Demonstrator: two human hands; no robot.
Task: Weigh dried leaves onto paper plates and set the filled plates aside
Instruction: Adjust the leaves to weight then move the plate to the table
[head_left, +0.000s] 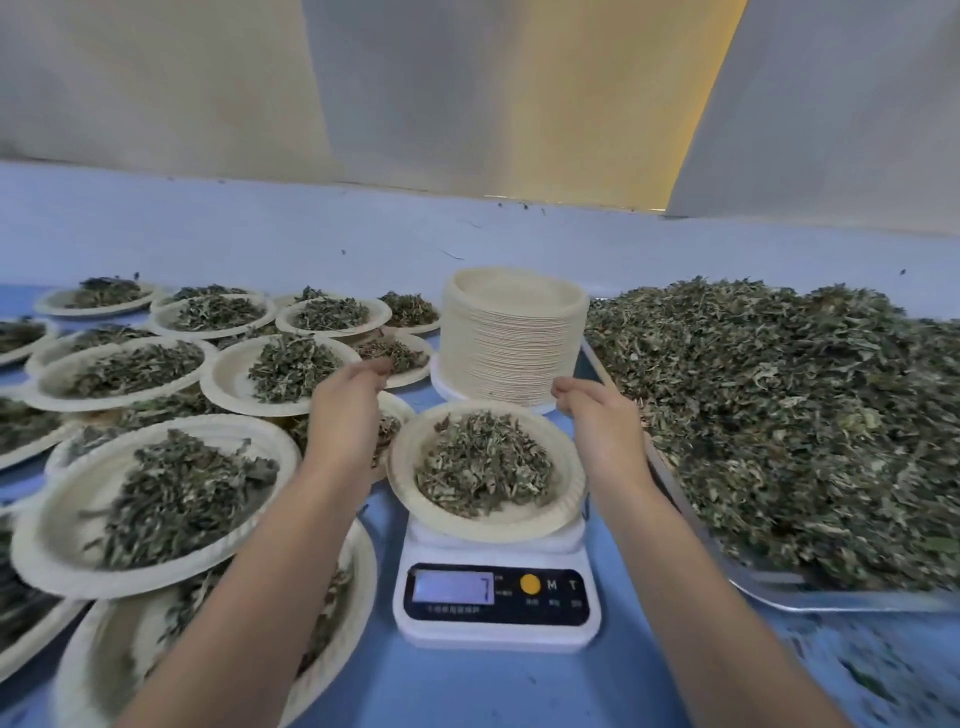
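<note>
One round beige paper plate (406, 483) of dried green leaves (483, 465) sits on the single white digital scale (496, 618), between two raised hands.

The left hand (353, 400) has its fingers bunched; I cannot tell whether it is pinching anything. The right hand (592, 410) is loosely curled and holds nothing visible. One tall stack of empty paper plates (511, 343) stands behind. One metal tray (779, 592) of loose leaves lies to the right. Over a dozen overlapping filled plates (78, 545) crowd the left of the blue tabletop (467, 691), under pale walls (156, 78).
</note>
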